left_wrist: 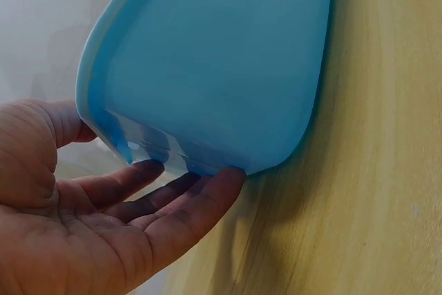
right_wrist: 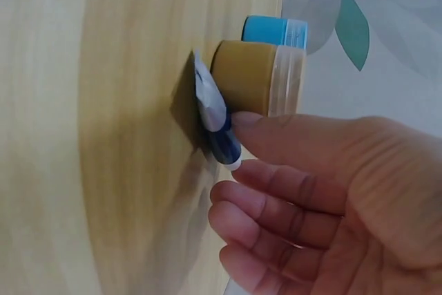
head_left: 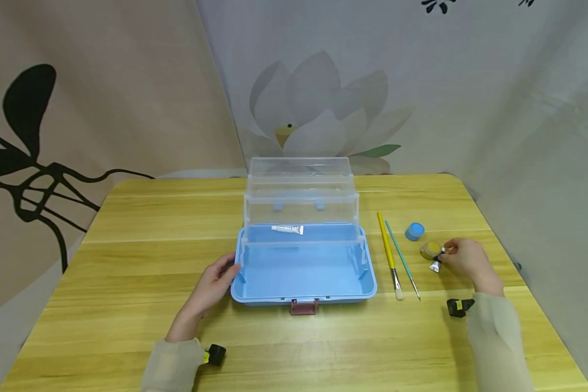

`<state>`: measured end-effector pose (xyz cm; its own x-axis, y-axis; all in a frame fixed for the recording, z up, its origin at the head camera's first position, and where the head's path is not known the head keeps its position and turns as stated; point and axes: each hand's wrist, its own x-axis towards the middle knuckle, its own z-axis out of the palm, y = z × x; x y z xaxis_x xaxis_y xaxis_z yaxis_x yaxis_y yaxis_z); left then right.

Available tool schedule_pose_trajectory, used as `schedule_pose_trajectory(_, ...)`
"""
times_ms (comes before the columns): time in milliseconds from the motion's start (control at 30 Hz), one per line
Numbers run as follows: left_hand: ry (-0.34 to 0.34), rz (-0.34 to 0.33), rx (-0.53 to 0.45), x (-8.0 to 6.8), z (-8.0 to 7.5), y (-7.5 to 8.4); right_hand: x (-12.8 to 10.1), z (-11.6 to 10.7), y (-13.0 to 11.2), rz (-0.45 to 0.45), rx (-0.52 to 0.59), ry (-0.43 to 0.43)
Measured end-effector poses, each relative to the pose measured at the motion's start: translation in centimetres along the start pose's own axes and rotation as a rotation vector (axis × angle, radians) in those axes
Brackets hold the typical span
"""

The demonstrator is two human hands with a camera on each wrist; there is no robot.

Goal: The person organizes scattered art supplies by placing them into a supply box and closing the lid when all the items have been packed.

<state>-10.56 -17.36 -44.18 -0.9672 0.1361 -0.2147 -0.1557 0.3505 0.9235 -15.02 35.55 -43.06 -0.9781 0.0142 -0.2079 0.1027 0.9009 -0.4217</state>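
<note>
A blue plastic box (head_left: 301,272) stands open, its clear lid and tray (head_left: 301,185) raised at the back. My left hand (head_left: 216,283) grips the box's left end; in the left wrist view, thumb and fingers of the hand (left_wrist: 117,219) meet its wall. A white paint tube (head_left: 294,230) lies toward the box's back; whether in the tray or beneath it, I cannot tell. On the right, my right hand (head_left: 467,261) pinches a small silver and dark blue paint tube (right_wrist: 213,105) by its capped end. That tube leans beside a yellow-brown paint jar (right_wrist: 245,74).
A blue paint jar (head_left: 414,231) stands behind the yellow-brown one. A yellow-handled flat brush (head_left: 387,245) and a thin teal brush (head_left: 402,256) lie between box and jars. A reddish-brown latch (head_left: 304,308) hangs at the box's front. Patterned cloth (head_left: 318,98) rises behind the wooden table (head_left: 304,354).
</note>
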Motion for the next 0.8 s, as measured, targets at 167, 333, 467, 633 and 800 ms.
schedule_pose_trajectory(167,0.001,0.001,0.005,0.0,0.0,0.0,0.2,-0.2,-0.1,-0.009,0.003,-0.010)
schedule_pose_trajectory(333,-0.002,0.003,-0.001,0.0,0.0,0.0,0.5,-0.3,-0.1,0.018,0.007,-0.037)
schedule_pose_trajectory(467,-0.002,0.000,-0.011,0.0,0.1,0.1,0.8,-0.3,0.1,0.035,0.024,-0.050)
schedule_pose_trajectory(633,-0.003,-0.008,-0.013,-0.1,0.1,0.1,1.3,0.1,0.4,0.042,0.029,-0.025)
schedule_pose_trajectory(800,-0.001,-0.014,-0.005,0.0,0.0,0.1,0.9,0.1,0.5,0.037,0.043,-0.036)
